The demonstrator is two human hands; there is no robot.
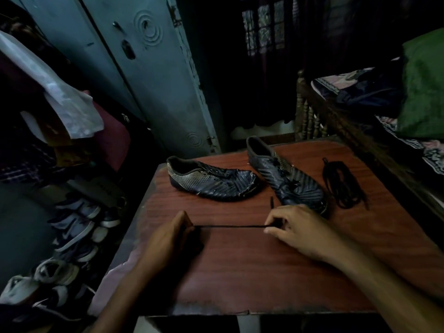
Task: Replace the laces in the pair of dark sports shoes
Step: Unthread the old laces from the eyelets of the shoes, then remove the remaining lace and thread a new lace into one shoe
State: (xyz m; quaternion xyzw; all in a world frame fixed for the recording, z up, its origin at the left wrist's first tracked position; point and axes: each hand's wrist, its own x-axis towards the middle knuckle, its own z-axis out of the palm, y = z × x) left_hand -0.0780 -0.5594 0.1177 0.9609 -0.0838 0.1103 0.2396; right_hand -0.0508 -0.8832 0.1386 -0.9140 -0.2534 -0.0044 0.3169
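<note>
Both hands, left hand (176, 234) and right hand (292, 224), pinch a black lace (230, 226) taut at table centre; shoes (211, 180) wait at twelve o'clock. Keeping tension even should straighten it for threading.

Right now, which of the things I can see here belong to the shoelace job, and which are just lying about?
Part of the job:
- left shoe, no lace visible
- right shoe, still laced
- black lace stretched between left hand and right hand
- bundled lace on the table

Just lying about:
- shoes on the floor
- hanging clothes
- green cloth on the bed
</note>
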